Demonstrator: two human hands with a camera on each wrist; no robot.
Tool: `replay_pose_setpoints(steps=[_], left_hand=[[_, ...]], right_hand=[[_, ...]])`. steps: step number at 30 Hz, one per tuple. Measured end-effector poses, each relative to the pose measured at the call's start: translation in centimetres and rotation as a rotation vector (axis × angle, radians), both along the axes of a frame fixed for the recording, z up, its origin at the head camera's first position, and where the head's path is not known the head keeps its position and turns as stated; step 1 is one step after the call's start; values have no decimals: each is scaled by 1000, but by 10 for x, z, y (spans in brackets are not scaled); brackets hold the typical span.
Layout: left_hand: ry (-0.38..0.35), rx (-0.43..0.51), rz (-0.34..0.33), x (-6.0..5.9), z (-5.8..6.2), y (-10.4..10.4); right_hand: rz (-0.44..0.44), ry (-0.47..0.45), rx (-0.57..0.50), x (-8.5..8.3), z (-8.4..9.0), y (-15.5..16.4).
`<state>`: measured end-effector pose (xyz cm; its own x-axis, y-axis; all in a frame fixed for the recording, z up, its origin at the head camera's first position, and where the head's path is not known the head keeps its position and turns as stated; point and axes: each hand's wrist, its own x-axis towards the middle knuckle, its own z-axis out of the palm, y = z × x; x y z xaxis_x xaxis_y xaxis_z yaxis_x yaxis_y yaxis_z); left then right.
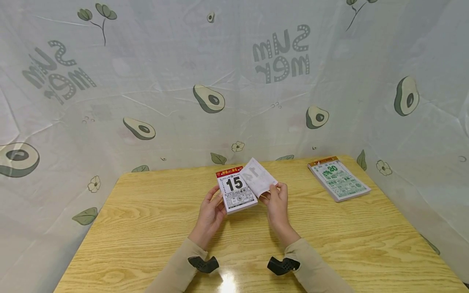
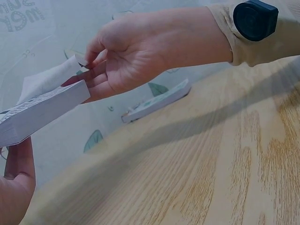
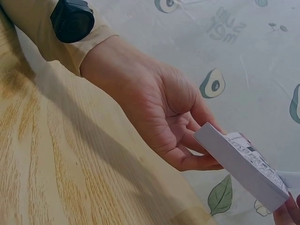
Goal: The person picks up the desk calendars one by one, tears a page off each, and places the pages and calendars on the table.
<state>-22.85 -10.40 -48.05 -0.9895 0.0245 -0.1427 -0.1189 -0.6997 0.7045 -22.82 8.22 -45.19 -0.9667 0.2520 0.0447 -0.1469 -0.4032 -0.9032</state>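
Observation:
My left hand [image 1: 219,202] holds a thick tear-off calendar pad [image 1: 236,189] by its left edge, a little above the wooden table [image 1: 146,228]. The pad has a red header, and its top sheet shows a large black "15". From the right wrist view, the left hand's fingers [image 3: 187,161] curl under the pad [image 3: 243,164]. My right hand [image 1: 275,191] pinches a thin white page [image 1: 258,177] between thumb and fingers. The page is lifted up and to the right of the pad, with a faint "14" showing through. I cannot tell whether it is still attached.
A second calendar pad [image 1: 338,178], showing a green "20", lies flat at the table's far right corner. An avocado-print cloth [image 1: 234,81] hangs behind and beside the table. Black wrist cameras [image 1: 203,263] sit on both beige sleeves.

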Motion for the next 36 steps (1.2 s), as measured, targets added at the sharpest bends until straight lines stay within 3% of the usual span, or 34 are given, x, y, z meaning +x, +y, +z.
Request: replay_pose_setpoints(steps=[36], left_hand=[[17,-14,-10,2,5,-4]], right_hand=[[-8,-15,-43,2,2,-2]])
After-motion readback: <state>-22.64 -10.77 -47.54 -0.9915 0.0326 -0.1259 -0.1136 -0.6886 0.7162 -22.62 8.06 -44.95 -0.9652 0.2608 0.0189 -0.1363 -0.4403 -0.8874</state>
